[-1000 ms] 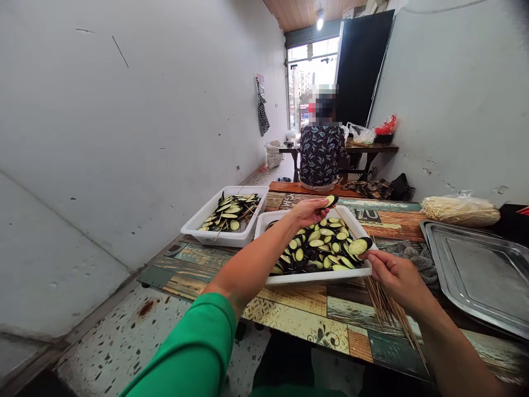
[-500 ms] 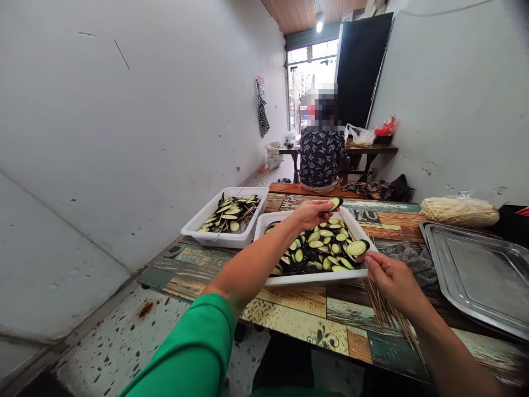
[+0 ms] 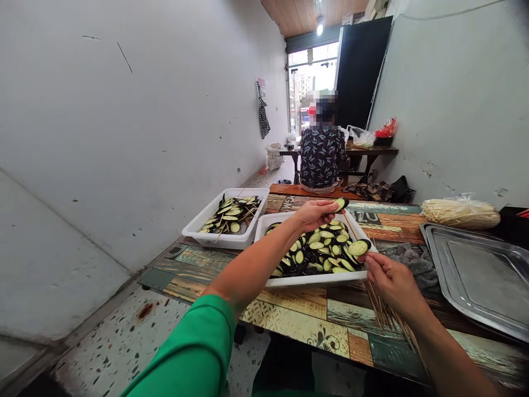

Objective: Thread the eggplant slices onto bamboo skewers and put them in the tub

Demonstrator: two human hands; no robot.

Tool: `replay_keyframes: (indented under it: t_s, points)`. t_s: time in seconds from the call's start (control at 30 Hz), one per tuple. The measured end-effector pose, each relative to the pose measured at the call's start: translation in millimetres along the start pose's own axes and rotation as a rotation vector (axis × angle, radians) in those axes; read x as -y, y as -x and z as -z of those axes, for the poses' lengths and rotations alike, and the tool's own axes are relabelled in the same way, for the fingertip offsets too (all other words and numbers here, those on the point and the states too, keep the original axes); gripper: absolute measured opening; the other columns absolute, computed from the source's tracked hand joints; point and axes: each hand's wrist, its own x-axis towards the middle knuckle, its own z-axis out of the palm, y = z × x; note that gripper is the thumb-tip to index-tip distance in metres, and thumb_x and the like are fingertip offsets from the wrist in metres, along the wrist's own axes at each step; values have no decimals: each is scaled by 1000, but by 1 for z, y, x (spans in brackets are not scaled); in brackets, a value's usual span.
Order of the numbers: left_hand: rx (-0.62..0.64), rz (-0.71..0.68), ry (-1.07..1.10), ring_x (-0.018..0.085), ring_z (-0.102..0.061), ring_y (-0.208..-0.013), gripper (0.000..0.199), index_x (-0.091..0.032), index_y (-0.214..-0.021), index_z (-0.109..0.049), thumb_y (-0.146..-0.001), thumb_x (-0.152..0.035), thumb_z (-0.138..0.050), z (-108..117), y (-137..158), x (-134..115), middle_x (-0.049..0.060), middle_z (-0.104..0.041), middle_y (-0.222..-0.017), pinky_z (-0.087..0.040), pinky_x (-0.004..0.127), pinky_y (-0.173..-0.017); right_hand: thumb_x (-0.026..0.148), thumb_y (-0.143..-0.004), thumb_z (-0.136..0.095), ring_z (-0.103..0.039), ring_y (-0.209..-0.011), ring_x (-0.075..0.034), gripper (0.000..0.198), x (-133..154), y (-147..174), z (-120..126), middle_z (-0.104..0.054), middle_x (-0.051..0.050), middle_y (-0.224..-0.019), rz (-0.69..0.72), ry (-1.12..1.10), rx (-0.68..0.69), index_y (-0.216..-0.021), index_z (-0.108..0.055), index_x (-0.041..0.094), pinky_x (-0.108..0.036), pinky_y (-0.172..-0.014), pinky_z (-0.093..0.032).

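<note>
L hand (image 3: pixel 314 214) nudged rt w/ eggplant slice (image 3: pixel 341 204), skewer (image 3: pixel 350 230) axis toward it, R hand (image 3: pixel 390 281) fingers pinching skewer

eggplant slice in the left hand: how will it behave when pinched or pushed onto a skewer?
The eggplant slice looks thin and flat, pinched at its edge by the left hand, so probably light and slightly bendy. Its pale cut face looks soft, so it would likely pierce easily but might tear near the dark skin rim. Being flat, it should not roll, like those lying in the white tray.

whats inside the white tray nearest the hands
The near white plastic tray holds a pile of loose sliced eggplant rounds, pale flesh with dark skin. The tray floor and lower slices are covered.
</note>
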Motion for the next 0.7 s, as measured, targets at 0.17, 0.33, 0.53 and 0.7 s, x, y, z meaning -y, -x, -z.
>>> replay_keyframes:
  t_s: [0.17, 0.33, 0.53, 0.7]
  points:
    - [5, -54, -37, 2, -42, -51, 24, -8, -86, -68, -65, -17, -78, -1, 0, 1, 7, -66, -74, -29, 16, -47, 47, -85, -42, -41, -40, -11, 39, 4, 0, -1, -48, 3, -46, -27, -17, -12, -86, -65, 15, -24, -40, -29]
    - [32, -84, -77, 2, -40, -54, 38, -9, -90, -71, -58, -25, -83, -2, 1, 2, 7, -67, -78, -27, 18, -49, 46, -85, -42, -41, -38, -11, 38, 7, 2, -1, -48, 4, -45, -39, -52, -21, -84, -64, 15, -24, -39, -31]
    - [69, -47, -193, 2, -40, -55, 40, -9, -88, -72, -56, -31, -82, -12, 4, 14, 7, -66, -79, -30, 20, -52, 46, -85, -44, -41, -37, -10, 36, 10, 4, -1, -49, 4, -46, -37, -75, -60, -85, -64, 16, -23, -39, -31]
    - [90, -93, -357, 4, -38, -54, 42, -10, -85, -72, -59, -41, -78, -28, 12, 29, 3, -63, -71, -29, 20, -52, 46, -86, -45, -42, -39, -9, 35, 12, 5, -1, -49, 3, -50, -21, -61, -95, -88, -64, 16, -23, -39, -32]
